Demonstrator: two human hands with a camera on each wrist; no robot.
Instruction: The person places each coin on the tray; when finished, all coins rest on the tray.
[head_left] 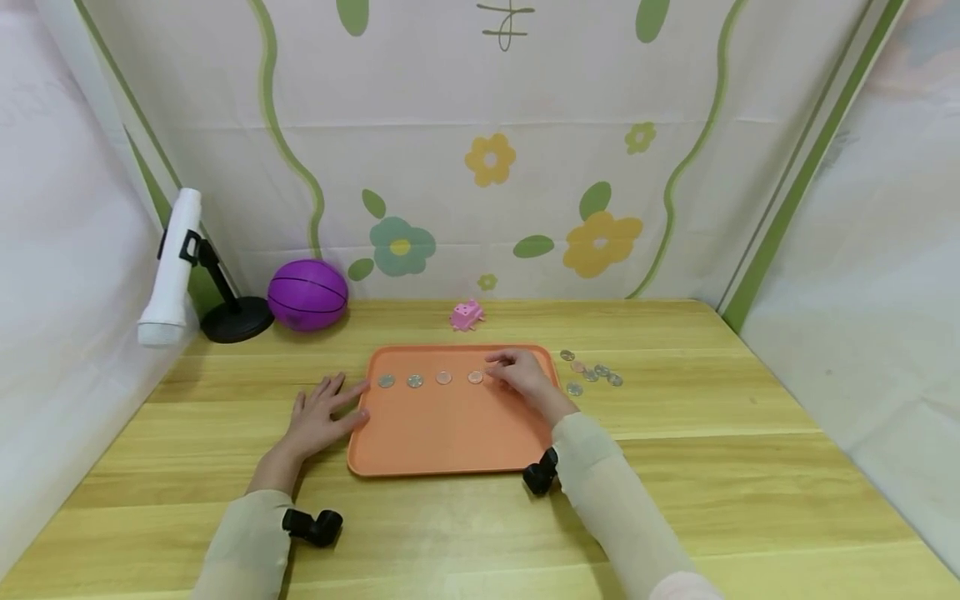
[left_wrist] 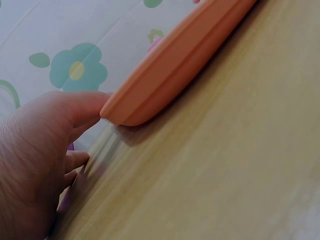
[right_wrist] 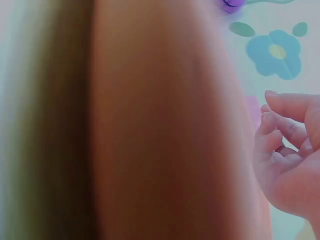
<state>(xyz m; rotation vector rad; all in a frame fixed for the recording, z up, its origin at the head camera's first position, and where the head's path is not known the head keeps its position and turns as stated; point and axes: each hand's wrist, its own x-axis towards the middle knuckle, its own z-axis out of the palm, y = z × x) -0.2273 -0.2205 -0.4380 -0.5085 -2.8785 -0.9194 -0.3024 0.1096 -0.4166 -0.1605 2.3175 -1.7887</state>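
Resting flat, the left hand (head_left: pixel 318 414) touches the orange tray (head_left: pixel 450 437) edge, fingers loose.
The right hand (head_left: pixel 522 375) curls its fingertips beside four coins (head_left: pixel 430 379) lined up on the tray; I cannot tell if it pinches one.

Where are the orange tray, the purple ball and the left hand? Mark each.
orange tray (head_left: pixel 442 442): head view, bare floor near its front rim.
purple ball (head_left: pixel 307 294): head view, middle of the ball.
left hand (head_left: pixel 321 414): head view, back of the hand.

The right wrist view is mostly a blur of orange tray (right_wrist: pixel 165 130). The right hand (head_left: pixel 521 377) hides whatever its fingertips pinch. The coins (head_left: pixel 592 372) at 3 o'clock are too small to identify.
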